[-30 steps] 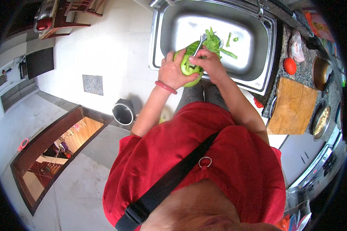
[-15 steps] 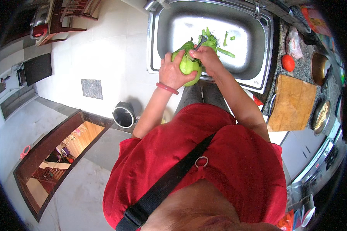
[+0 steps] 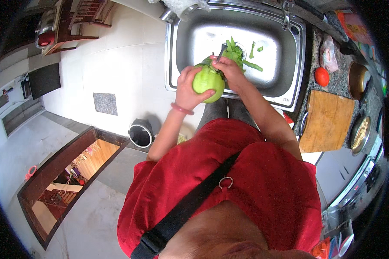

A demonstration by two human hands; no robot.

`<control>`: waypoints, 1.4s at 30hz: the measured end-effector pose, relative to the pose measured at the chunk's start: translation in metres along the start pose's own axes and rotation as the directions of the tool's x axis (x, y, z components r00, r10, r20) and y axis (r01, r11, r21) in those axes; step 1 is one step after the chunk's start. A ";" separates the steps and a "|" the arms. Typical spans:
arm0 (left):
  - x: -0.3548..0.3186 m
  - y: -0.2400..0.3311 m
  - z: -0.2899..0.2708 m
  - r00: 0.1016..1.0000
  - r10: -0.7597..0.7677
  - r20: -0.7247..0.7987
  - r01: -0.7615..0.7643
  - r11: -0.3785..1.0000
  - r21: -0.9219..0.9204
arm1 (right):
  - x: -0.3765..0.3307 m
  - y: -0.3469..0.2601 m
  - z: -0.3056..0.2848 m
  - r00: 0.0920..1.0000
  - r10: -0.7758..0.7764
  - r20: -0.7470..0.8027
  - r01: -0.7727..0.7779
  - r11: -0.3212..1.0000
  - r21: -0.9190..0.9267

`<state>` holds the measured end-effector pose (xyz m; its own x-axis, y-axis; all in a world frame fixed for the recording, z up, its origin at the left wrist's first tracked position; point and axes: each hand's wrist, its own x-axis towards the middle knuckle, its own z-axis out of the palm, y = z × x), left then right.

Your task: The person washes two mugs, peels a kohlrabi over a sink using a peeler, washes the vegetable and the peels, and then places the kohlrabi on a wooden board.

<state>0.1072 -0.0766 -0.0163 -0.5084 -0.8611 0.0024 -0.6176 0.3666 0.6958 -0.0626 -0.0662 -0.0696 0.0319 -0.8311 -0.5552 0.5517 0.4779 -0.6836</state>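
Left hand (image 3: 189,86): fingers curled under a round pale-green vegetable (image 3: 208,81), cupping it at the near rim of the steel sink (image 3: 298,60). Right hand (image 3: 227,69): fingers pinched on a thin peeler (image 3: 221,52) set at its top. Since a second ago the vegetable has turned and looks barer; green peel strips (image 3: 250,64) lie in the basin. Peeling seems well along. A tomato (image 3: 321,76) sits on the counter.
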 end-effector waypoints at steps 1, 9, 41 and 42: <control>-0.012 -0.017 0.008 0.996 -0.090 -0.010 0.086 0.977 -0.197 | -0.001 0.003 0.006 1.000 0.017 -0.015 -0.016 0.997 0.080; -0.034 -0.033 -0.003 0.894 -0.442 0.068 0.301 0.483 -0.822 | -0.004 0.017 0.049 0.980 0.046 -0.192 -0.009 0.982 0.191; 0.003 -0.029 -0.057 0.978 0.139 -0.155 -0.074 0.928 0.365 | 0.076 0.051 0.073 0.948 0.188 -0.255 -0.130 0.965 0.228; 0.002 -0.031 -0.056 0.979 0.135 -0.154 -0.070 0.928 0.365 | 0.080 0.051 0.072 0.945 0.158 -0.286 -0.111 0.979 0.172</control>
<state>0.1585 -0.1090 0.0024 -0.4886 -0.8477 0.2066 -0.7568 0.5296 0.3832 0.0283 -0.1290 -0.1143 -0.1211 -0.6289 -0.7680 0.6798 0.5112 -0.5258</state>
